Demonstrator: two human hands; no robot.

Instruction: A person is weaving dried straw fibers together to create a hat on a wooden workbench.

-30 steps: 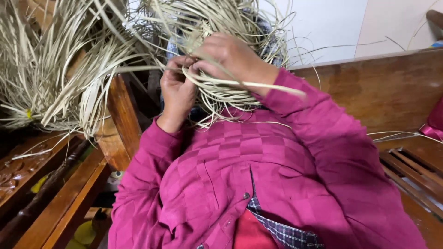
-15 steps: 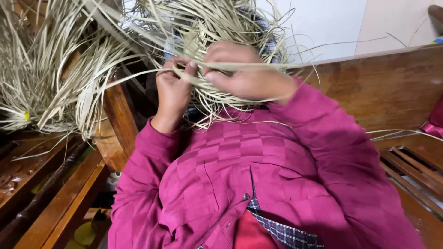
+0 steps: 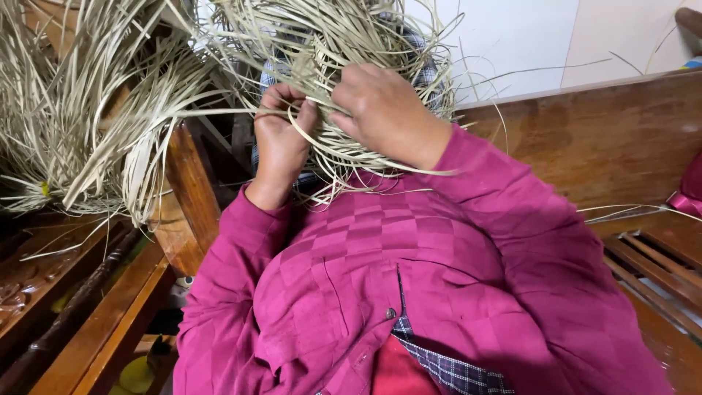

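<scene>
Head view: both hands [image 3: 333, 124] gripping straw strips [image 3: 344, 44].

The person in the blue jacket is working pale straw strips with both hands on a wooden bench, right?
Not quite: the jacket is magenta-pink, not blue. The head view shows it. The rest holds: the left hand and right hand both work the pale straw strips, on a wooden bench.

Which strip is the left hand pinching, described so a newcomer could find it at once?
Start at the wooden bench, then go to the tangled mass of pale straw strips above the magenta sleeves. The left hand pinches one flat strip. Unlike its curled neighbours, it runs nearly straight leftward toward the loose straw bundle.
</scene>
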